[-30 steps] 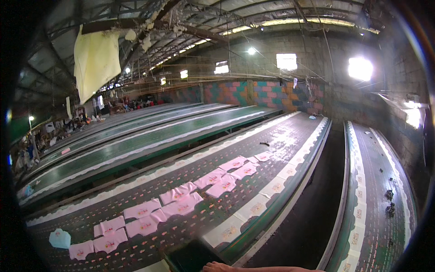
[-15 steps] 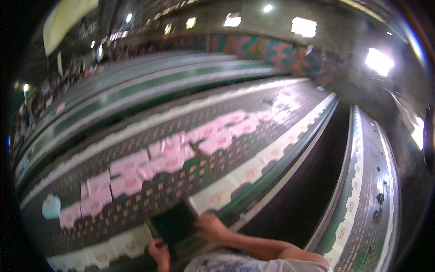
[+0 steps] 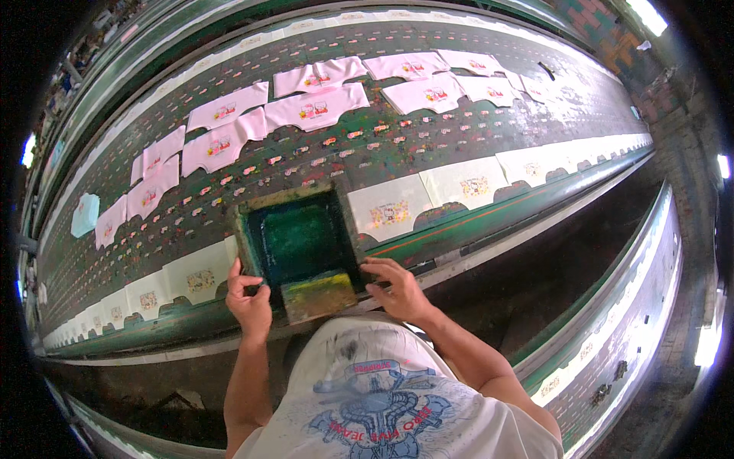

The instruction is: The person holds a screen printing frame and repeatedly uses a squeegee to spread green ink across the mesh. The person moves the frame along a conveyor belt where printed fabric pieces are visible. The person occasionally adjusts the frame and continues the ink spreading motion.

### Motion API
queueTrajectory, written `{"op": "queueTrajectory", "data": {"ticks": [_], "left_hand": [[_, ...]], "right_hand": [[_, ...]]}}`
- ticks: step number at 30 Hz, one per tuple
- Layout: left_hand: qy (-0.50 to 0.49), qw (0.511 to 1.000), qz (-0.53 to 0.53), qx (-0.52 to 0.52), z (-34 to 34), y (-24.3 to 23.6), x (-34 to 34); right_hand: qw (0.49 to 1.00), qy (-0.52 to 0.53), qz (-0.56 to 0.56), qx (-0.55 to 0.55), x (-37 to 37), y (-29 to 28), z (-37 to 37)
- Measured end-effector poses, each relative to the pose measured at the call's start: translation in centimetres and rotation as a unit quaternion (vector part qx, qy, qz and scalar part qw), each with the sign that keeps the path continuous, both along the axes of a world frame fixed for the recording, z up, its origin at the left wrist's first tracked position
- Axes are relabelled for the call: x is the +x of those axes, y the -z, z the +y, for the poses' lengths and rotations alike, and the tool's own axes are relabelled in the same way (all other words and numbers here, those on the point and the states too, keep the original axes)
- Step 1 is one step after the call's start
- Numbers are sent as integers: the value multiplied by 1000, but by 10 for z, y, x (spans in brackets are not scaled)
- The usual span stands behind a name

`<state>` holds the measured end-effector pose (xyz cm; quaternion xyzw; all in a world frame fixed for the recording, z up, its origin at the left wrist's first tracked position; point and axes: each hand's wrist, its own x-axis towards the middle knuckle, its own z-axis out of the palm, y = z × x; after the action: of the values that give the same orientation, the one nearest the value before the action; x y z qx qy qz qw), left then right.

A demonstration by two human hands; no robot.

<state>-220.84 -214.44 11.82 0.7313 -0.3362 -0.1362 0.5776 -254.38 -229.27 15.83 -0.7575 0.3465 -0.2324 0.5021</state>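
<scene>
My left hand [image 3: 248, 302] and my right hand [image 3: 401, 294] grip opposite sides of a square screen-printing frame [image 3: 300, 229], stained dark green inside, with a yellowish smeared block at its near end. The frame is at the long printing table's near edge, among white fabric pieces [image 3: 382, 200] printed with small pictures; whether it rests on them is unclear. Farther across the table lie several pink cut garment panels [image 3: 313, 107] with colourful prints, and a light blue fabric piece [image 3: 86, 214] at the left.
A second long table [image 3: 634, 321] with dark clumps runs at the right, across a dark gap [image 3: 535, 275]. The near table's metal rail [image 3: 474, 245] crosses in front of me. More long tables show at the upper left, and a painted block wall [image 3: 638, 42] at the upper right.
The view has swung down toward my body and the frame. Both hands now show holding the frame; a second ago only part of my right hand showed on it.
</scene>
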Motion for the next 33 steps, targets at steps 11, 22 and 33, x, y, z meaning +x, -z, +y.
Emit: {"op": "queueTrajectory", "data": {"ticks": [11, 22, 33], "left_hand": [[68, 996, -9, -58, -114, 31, -149], [-5, 987, 162, 1, -133, 25, -191], [-12, 976, 218, -5, -131, 27, -186]], "right_hand": [[987, 153, 23, -37, -117, -5, -69], [997, 67, -12, -27, -202, -12, -121], [991, 81, -29, -105, -229, -23, -165]]}}
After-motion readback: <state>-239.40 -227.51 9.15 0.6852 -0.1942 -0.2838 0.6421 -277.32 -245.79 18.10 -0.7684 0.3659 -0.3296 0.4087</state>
